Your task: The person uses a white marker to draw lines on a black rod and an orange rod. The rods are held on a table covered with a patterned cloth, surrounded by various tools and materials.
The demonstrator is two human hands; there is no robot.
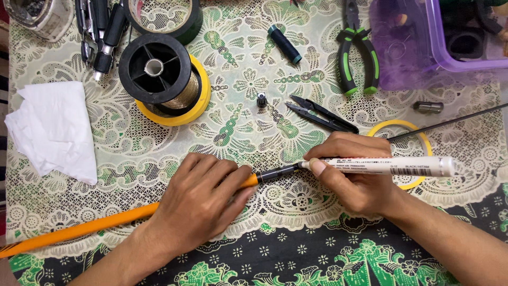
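My left hand (198, 198) presses down on a long orange rod (90, 228) that runs from the lower left toward the middle of the table. The rod ends in a dark metal tip (278, 172). My right hand (354, 175) holds a white marker pen (391, 166) sideways, with its nib touching that dark tip. A thin black rod (450, 122) runs off to the right behind my right hand.
A black spool of gold thread (159, 74) sits on a yellow tape roll. Nearby lie black thread snips (323, 115), green-handled pliers (357, 53), a small teal spool (284, 44), a white tissue (53, 130), a yellow tape ring (418, 132) and a purple plastic box (434, 42).
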